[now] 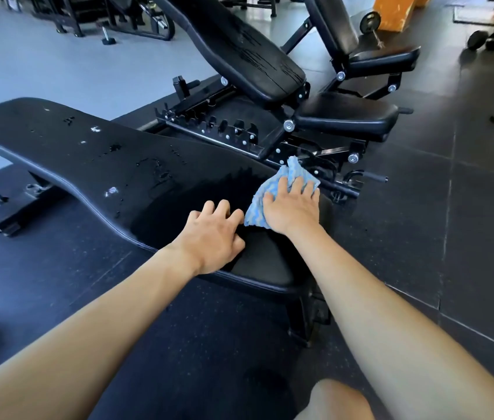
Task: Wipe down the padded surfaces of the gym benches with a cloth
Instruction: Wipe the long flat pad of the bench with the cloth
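Currently I am pressing my right hand point(292, 207), palm down with fingers spread flat, onto a crumpled blue-and-white striped cloth point(273, 189) lying near the far edge of the flat black padded bench point(94, 153). I am resting my left hand point(214, 237) just beside the cloth on the same pad, fingers loosely curled and gripping nothing. Droplets and small white flecks are sitting on the pad further to my left. Beyond the cloth, a second black bench with an inclined, cracked backrest point(239, 53) is standing on the dark rubber floor tiles point(467, 222), and a third black bench point(370, 53) is standing behind it.
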### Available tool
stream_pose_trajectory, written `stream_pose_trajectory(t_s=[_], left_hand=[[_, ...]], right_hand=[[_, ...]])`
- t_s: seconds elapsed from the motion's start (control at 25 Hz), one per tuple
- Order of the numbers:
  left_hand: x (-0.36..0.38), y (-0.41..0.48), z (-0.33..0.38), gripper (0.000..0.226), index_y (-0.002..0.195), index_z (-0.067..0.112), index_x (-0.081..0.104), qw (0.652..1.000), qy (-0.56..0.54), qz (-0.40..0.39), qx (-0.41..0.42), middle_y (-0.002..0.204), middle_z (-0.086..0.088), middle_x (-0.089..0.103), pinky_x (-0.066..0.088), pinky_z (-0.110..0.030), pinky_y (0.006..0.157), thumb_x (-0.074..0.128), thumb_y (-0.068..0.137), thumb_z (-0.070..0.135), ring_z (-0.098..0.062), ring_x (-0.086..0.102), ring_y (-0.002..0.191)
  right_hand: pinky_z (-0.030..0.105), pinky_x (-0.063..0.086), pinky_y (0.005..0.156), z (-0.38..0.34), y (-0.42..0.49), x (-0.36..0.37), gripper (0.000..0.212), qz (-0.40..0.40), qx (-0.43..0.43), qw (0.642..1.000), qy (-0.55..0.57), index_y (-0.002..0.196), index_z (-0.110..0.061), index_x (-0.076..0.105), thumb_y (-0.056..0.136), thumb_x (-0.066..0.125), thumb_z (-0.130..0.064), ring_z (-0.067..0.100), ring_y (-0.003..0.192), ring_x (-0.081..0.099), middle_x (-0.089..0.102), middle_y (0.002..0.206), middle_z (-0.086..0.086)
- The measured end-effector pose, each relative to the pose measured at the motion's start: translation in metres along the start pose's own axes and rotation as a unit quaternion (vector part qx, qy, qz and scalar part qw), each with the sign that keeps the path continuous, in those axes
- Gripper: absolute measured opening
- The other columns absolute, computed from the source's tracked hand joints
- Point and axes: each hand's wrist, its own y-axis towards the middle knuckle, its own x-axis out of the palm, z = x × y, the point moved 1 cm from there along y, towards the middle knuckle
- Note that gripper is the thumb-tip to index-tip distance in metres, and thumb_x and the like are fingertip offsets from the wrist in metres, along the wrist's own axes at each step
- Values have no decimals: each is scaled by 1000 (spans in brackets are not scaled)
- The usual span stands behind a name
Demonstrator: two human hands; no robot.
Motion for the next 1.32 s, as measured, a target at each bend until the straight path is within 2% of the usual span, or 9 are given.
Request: stream_pose_trajectory(t_s=[0.16, 0.28, 0.44, 0.64, 0.76, 0.88, 1.04, 1.16, 1.32], left_hand=[[3, -1, -3, 38, 130, 24, 44, 1000, 2, 4, 6, 119, -1, 39, 40, -40, 86, 36, 99, 45, -24, 38, 103], [5, -1, -5, 39, 133, 25, 43, 1000, -7, 9, 6, 120, -2, 40, 40, -41, 86, 38, 99, 42, -25, 39, 104], [6, -7, -6, 31, 121, 21, 44, 1000, 0, 16, 15, 119, -2, 41, 39, -39, 84, 34, 102, 43, -25, 39, 101], [9, -10, -7, 38, 133, 23, 45, 999, -31, 20, 1, 124, -1, 43, 42, -41, 90, 33, 102, 43, -26, 41, 105], [12, -15, -6, 44, 145, 25, 43, 998, -50, 33, -4, 134, -1, 44, 43, -40, 95, 33, 104, 39, -26, 43, 112], [14, -17, -4, 45, 148, 24, 43, 997, -62, 40, -7, 140, -1, 44, 44, -40, 97, 34, 105, 36, -27, 43, 116], [15, -15, -3, 45, 147, 23, 43, 997, -68, 43, -15, 139, -2, 44, 42, -41, 97, 35, 104, 34, -28, 43, 115], [16, -17, -7, 46, 149, 23, 44, 996, -79, 48, -3, 141, -1, 45, 43, -41, 98, 36, 105, 35, -26, 44, 117], [10, -23, -25, 44, 147, 25, 49, 990, -127, 31, 42, 149, 3, 43, 40, -38, 108, 42, 105, 35, -22, 42, 129]], right_hand=[[48, -1, 126, 7, -71, 10, 70, 2, -132, 991, -3, 162, -21, 5, 103, 11, -57, 32, 156, -10, -4, 170, 11], [50, -2, 126, 12, -42, 6, 69, -8, -117, 993, -3, 162, -27, 5, 101, 12, -58, 26, 156, -9, -4, 170, 5], [52, -4, 125, -13, -5, 1, 67, -27, -37, 999, -1, 162, -25, 3, 102, 11, -54, 36, 155, -11, -8, 170, 10], [50, -2, 126, 10, -72, 10, 64, -6, -174, 984, -32, 162, -32, 4, 103, 9, -57, 24, 156, -11, -6, 170, -1], [52, -1, 126, 62, -58, -2, 62, -13, -87, 996, 0, 160, -37, 10, 102, 11, -57, 20, 157, -1, -3, 170, -7], [52, -1, 126, 71, -50, -7, 63, -32, 24, 999, 35, 162, -32, 5, 102, 11, -52, 30, 156, 1, -6, 171, 1], [50, -3, 126, 5, -109, 12, 68, 17, -93, 996, -11, 163, -21, 6, 103, 11, -53, 35, 155, -10, -5, 170, 9], [47, -2, 127, 6, -115, 11, 70, 5, -152, 988, -18, 162, -20, 8, 102, 13, -55, 29, 156, -10, -4, 170, 7], [48, -1, 126, 18, -46, 0, 68, -19, -49, 999, -11, 163, -19, 7, 103, 14, -51, 29, 156, -8, -4, 170, 7]])
